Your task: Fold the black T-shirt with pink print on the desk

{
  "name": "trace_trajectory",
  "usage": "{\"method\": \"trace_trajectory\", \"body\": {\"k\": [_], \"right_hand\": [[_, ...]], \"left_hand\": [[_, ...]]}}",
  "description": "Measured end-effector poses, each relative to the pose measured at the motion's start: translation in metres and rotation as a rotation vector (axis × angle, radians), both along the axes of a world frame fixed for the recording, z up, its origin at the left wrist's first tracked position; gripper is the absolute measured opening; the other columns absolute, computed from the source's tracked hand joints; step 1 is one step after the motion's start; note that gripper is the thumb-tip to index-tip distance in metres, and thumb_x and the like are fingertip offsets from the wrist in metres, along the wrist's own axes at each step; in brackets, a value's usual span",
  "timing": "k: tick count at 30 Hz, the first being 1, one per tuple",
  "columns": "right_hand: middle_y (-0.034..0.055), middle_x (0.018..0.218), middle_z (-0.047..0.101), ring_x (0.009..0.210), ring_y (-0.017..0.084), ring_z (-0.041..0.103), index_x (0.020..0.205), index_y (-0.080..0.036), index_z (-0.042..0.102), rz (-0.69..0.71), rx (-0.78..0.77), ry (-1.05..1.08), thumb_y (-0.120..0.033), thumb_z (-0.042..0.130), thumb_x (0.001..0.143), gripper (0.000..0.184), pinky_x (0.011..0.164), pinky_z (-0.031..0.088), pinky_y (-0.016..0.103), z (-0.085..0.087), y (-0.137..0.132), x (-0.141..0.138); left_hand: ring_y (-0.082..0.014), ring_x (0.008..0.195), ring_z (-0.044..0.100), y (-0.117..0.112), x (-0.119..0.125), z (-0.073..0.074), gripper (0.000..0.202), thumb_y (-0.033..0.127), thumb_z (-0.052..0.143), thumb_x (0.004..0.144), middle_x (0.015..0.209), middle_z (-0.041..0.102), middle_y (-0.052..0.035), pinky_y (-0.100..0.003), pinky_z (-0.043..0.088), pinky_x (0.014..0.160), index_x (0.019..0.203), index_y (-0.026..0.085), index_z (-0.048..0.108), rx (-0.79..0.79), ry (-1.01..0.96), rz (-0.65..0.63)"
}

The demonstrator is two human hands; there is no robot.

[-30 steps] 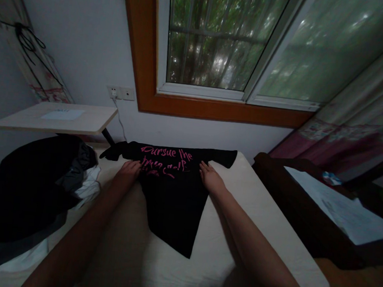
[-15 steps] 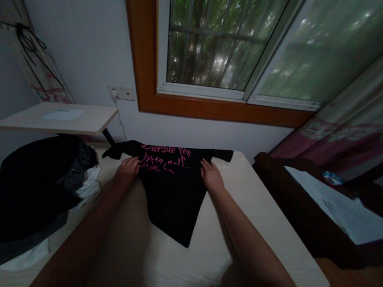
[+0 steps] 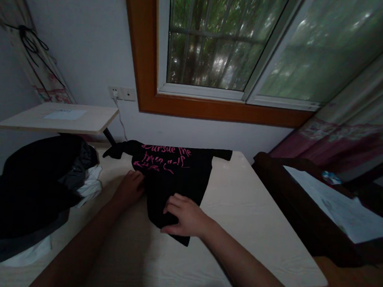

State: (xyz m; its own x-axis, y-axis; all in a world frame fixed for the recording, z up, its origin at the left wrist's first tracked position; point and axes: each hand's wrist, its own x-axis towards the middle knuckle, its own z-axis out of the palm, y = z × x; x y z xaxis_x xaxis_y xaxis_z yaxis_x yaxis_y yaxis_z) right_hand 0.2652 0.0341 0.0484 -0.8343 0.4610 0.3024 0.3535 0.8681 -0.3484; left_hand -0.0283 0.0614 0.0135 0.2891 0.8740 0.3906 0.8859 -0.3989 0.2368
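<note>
A black T-shirt with pink lettering lies on the pale wooden table, its sleeves toward the window and its lower part narrowed to a point near me. My left hand rests on the shirt's left edge, fingers curled down on the cloth. My right hand lies on the shirt's near point with fingers bent over the fabric.
A heap of dark and white clothes lies on the table's left side. A small side table with a paper stands behind it. A dark wooden piece with papers stands to the right, and a window is ahead.
My right hand left the shirt's right side and came toward me onto its near point. My left hand slid slightly nearer along the left edge.
</note>
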Motion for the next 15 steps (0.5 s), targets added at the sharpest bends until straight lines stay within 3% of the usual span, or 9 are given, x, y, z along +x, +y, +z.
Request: {"method": "trace_trajectory", "body": {"k": [3,6,8,11,13,15], "right_hand": [[0.0067,0.105,0.063,0.1,0.025,0.055,0.107,-0.022,0.067,-0.069,0.026,-0.119,-0.056,0.078,0.077,0.047,0.079,0.048,0.035,0.001,-0.013,-0.007],[0.0059,0.101,0.062,0.092,0.022,0.056,0.095,-0.021,0.067,-0.074,0.046,-0.148,-0.032,0.071,0.08,0.019,0.077,0.048,0.033,-0.003,-0.013,-0.005],[0.0042,0.094,0.062,0.085,0.019,0.056,0.089,-0.021,0.065,-0.044,-0.005,-0.067,-0.02,0.064,0.078,0.01,0.075,0.047,0.031,-0.006,-0.008,0.0],[0.0005,0.083,0.06,0.077,0.016,0.056,0.085,-0.021,0.061,-0.095,-0.242,0.206,-0.017,0.06,0.077,0.009,0.07,0.045,0.027,-0.009,0.002,0.014],[-0.0019,0.075,0.057,0.071,0.015,0.055,0.083,-0.022,0.058,-0.248,-0.449,0.438,-0.022,0.059,0.081,0.002,0.065,0.042,0.026,-0.007,0.011,0.028],[-0.0035,0.071,0.054,0.065,0.014,0.052,0.084,-0.022,0.057,-0.438,-0.64,0.694,-0.031,0.059,0.086,0.01,0.06,0.04,0.025,-0.004,0.02,0.043]], "left_hand": [[-0.0299,0.111,0.053,-0.012,0.006,-0.003,0.03,0.017,0.057,0.085,0.118,0.062,-0.0117,-0.049,0.048,0.1,0.115,0.021,0.062,-0.001,-0.054,-0.052],[-0.0304,0.117,0.053,-0.021,0.009,-0.002,0.035,0.025,0.059,0.089,0.126,0.06,-0.0131,-0.05,0.049,0.102,0.124,0.021,0.061,-0.005,-0.091,-0.092],[-0.0307,0.119,0.053,-0.025,0.01,0.0,0.036,0.029,0.058,0.092,0.13,0.059,-0.0136,-0.05,0.049,0.104,0.128,0.021,0.06,-0.003,-0.098,-0.105],[-0.0315,0.123,0.053,-0.029,0.012,0.005,0.038,0.035,0.058,0.094,0.133,0.059,-0.014,-0.05,0.049,0.105,0.13,0.021,0.06,-0.007,-0.093,-0.115],[-0.0324,0.126,0.051,-0.03,0.013,0.008,0.042,0.04,0.059,0.094,0.135,0.059,-0.014,-0.051,0.048,0.107,0.131,0.02,0.06,-0.017,-0.081,-0.123],[-0.0331,0.127,0.051,-0.03,0.014,0.009,0.048,0.046,0.061,0.093,0.136,0.059,-0.0141,-0.052,0.047,0.108,0.133,0.02,0.059,-0.023,-0.067,-0.129]]}}
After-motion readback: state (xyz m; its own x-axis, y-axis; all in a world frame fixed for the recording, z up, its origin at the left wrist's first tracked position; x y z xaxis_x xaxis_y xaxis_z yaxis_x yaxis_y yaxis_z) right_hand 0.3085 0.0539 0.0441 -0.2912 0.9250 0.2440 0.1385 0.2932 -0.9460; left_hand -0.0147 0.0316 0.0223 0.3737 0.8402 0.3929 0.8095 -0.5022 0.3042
